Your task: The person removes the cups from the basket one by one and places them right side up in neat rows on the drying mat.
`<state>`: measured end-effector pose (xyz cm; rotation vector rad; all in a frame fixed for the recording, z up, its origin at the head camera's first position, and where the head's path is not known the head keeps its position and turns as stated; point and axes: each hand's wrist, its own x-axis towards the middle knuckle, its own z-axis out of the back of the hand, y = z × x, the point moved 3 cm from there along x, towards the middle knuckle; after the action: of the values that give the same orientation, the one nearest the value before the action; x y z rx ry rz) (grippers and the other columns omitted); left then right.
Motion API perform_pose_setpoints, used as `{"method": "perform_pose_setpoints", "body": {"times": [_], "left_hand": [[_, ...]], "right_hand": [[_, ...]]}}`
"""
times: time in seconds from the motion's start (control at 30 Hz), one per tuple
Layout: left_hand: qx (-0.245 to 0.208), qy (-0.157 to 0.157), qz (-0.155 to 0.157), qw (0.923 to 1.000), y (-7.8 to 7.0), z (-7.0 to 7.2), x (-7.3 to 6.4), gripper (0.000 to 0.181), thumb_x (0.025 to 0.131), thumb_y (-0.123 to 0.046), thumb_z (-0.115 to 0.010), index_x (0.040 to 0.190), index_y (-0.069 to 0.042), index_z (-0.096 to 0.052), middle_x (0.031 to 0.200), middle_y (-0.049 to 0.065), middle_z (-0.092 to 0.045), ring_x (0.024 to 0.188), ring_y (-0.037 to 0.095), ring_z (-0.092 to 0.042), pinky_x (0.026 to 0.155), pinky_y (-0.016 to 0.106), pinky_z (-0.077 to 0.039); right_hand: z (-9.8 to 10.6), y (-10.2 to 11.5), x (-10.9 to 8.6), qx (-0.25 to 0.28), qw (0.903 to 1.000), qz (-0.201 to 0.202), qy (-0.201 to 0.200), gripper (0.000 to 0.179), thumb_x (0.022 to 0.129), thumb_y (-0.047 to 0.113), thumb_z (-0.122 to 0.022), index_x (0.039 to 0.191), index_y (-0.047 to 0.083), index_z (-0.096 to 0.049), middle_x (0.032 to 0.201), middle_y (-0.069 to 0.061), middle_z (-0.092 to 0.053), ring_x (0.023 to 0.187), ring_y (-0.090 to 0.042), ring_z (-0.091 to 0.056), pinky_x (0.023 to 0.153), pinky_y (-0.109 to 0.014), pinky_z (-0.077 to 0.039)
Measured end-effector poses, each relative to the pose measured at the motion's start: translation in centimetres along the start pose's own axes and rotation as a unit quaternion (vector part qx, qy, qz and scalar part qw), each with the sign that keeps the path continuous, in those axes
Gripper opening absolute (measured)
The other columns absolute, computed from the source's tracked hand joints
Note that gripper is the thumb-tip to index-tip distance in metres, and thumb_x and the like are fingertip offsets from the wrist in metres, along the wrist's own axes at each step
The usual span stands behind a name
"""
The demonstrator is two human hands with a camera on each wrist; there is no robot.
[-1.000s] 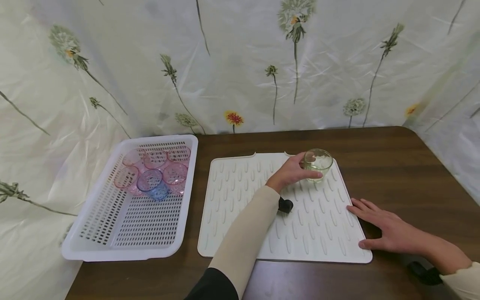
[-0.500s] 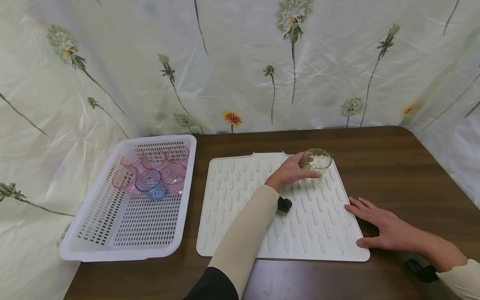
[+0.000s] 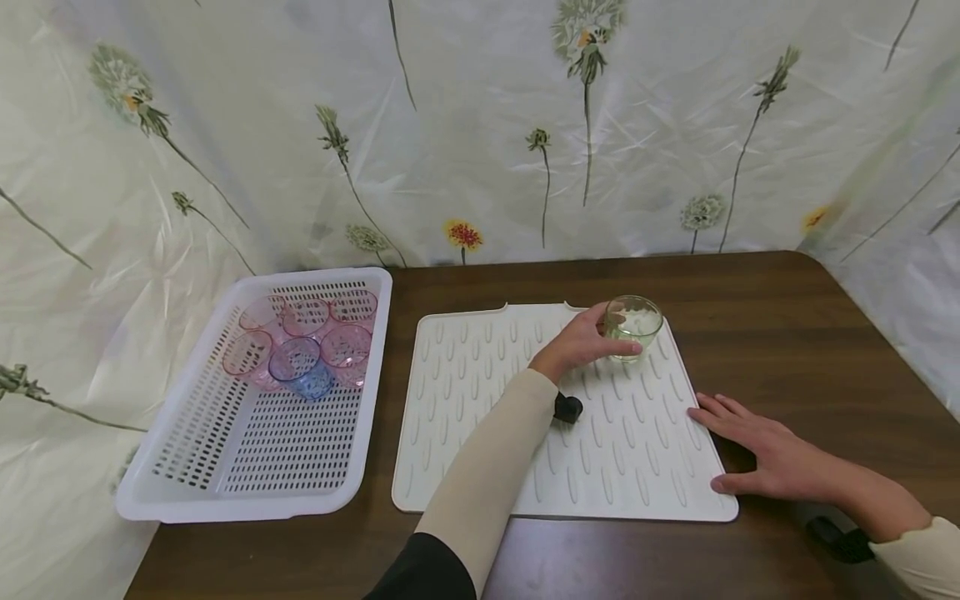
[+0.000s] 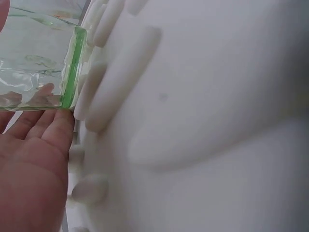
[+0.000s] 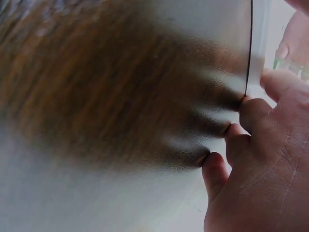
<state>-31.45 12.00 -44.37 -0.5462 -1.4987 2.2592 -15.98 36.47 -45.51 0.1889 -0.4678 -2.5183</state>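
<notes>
In the head view, a clear, green-tinted glass (image 3: 643,323) stands upright at the far right corner of the white ridged mat (image 3: 465,433). My left hand (image 3: 583,343) holds it from the left, thumb on the near side and fingers behind. The left wrist view shows the thick green base of the glass (image 4: 72,67) against the raised ridges, with fingers (image 4: 58,130) along its side. My right hand (image 3: 772,454) lies at the mat's right edge, fingers spread and holding nothing. Its fingertips touch the brown table in the right wrist view.
Left of the mat stands a white perforated basket (image 3: 292,454) with several pink glasses (image 3: 347,346) and one blue glass (image 3: 302,371) toward its back. The brown wooden table (image 3: 787,333) has a rounded far right corner. Behind it hangs a flower-patterned sheet (image 3: 480,133).
The view has shifted very slightly. Both hands, the glass and the mat keep the same places relative to each other.
</notes>
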Motion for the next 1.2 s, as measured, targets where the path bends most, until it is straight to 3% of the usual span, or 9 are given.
{"method": "perform_pose_setpoints", "body": {"times": [0.27,0.4,0.6,0.73,0.97,1.0,1.07,1.2], "left_hand": [[0.010,0.000,0.018,0.9998,-0.1,0.2,-0.3,0.088,0.080,-0.036,-0.082,0.153,-0.023,-0.035,0.148,0.000,-0.051,0.137,0.014,-0.048,0.109,0.030,-0.044],[-0.009,0.010,-0.005,0.9999,-0.3,1.1,-0.7,0.087,0.083,-0.034,-0.079,0.155,-0.020,-0.032,0.155,0.000,-0.045,0.142,0.016,-0.044,0.112,0.030,-0.043],[-0.021,-0.021,-0.056,0.9980,-1.4,4.9,-1.9,0.064,0.095,-0.033,-0.065,0.151,-0.015,-0.040,0.151,0.004,-0.050,0.140,0.019,-0.047,0.114,0.037,-0.042],[-0.012,-0.039,-0.065,0.9971,-2.0,7.3,-2.8,0.055,0.098,-0.031,-0.061,0.147,-0.013,-0.045,0.147,0.007,-0.053,0.136,0.021,-0.051,0.113,0.036,-0.044],[0.008,-0.040,-0.055,0.9977,-1.9,10.8,-4.3,0.053,0.100,-0.033,-0.057,0.147,-0.012,-0.045,0.144,0.007,-0.055,0.135,0.021,-0.051,0.114,0.036,-0.042],[0.011,-0.039,-0.053,0.9978,-2.0,11.3,-4.7,0.053,0.100,-0.033,-0.057,0.147,-0.012,-0.044,0.144,0.007,-0.055,0.135,0.021,-0.051,0.114,0.036,-0.042],[0.013,-0.038,-0.049,0.9980,-2.4,12.5,-5.6,0.054,0.100,-0.034,-0.057,0.148,-0.013,-0.043,0.145,0.005,-0.055,0.136,0.020,-0.050,0.114,0.037,-0.042],[0.020,-0.042,-0.075,0.9961,-4.4,15.2,-7.8,0.053,0.101,-0.031,-0.056,0.148,-0.012,-0.043,0.146,0.007,-0.054,0.136,0.020,-0.051,0.114,0.036,-0.042]], "right_hand": [[0.0,0.0,0.0,0.004,1.0000,-0.006,0.007,0.089,0.080,0.042,-0.077,0.155,0.027,-0.033,0.167,0.003,-0.020,0.138,0.024,0.012,0.093,-0.072,-0.038],[0.0,0.0,0.0,0.002,1.0000,-0.002,0.001,0.090,0.079,0.042,-0.078,0.155,0.026,-0.034,0.166,0.010,-0.017,0.136,0.026,0.013,0.092,-0.071,-0.038],[0.0,0.0,0.1,-0.001,1.0000,0.005,-0.005,0.091,0.078,0.041,-0.080,0.155,0.026,-0.034,0.161,0.026,-0.009,0.135,0.027,0.015,0.090,-0.069,-0.039],[0.0,-0.1,0.1,-0.008,0.9999,0.008,-0.008,0.092,0.077,0.040,-0.081,0.155,0.027,-0.033,0.160,0.027,-0.009,0.135,0.026,0.015,0.090,-0.068,-0.040],[-0.5,-0.1,0.5,-0.006,0.9993,0.029,-0.023,0.091,0.076,0.040,-0.082,0.153,0.024,-0.038,0.158,0.033,-0.007,0.138,0.024,0.013,0.087,-0.065,-0.041],[-0.6,-0.1,0.5,-0.010,0.9990,0.034,-0.029,0.091,0.075,0.039,-0.083,0.153,0.024,-0.038,0.158,0.033,-0.007,0.139,0.024,0.012,0.095,-0.062,-0.040],[-0.8,-0.2,0.5,-0.016,0.9985,0.038,-0.036,0.092,0.074,0.038,-0.083,0.153,0.024,-0.038,0.158,0.034,-0.005,0.140,0.023,0.012,0.099,-0.057,-0.038],[-0.7,-0.4,0.4,-0.033,0.9968,0.051,-0.052,0.096,0.072,0.034,-0.085,0.154,0.025,-0.036,0.158,0.035,-0.003,0.142,0.020,0.011,0.099,-0.051,-0.036]]}}
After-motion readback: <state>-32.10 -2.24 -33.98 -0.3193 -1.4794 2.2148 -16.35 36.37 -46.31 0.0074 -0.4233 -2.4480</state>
